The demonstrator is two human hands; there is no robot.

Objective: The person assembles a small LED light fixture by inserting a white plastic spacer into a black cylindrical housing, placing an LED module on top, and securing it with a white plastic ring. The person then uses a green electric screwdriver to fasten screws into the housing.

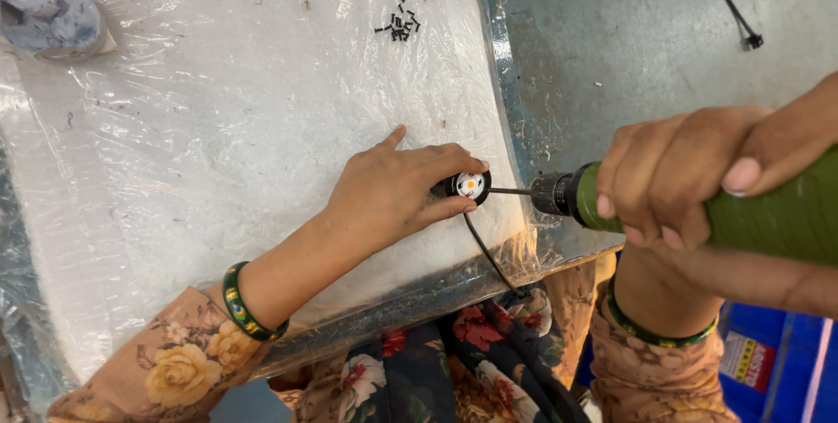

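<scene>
My left hand [393,192] grips a small round black part [470,185] with a white and orange centre, holding it against a white foam pad wrapped in clear plastic [218,126]. A thin black wire [484,253] runs down from the part. My right hand [676,174] is wrapped around a green electric screwdriver [768,213]. The thin bit [511,190] points left and touches the part's edge. Another hand [786,144] lies over the tool from the upper right.
A pile of several small black screws [400,23] lies near the pad's far edge. A grey round lump [51,14] sits at the pad's top left. Right of the pad is a grey metal tabletop [637,48] with a black cable end [751,39].
</scene>
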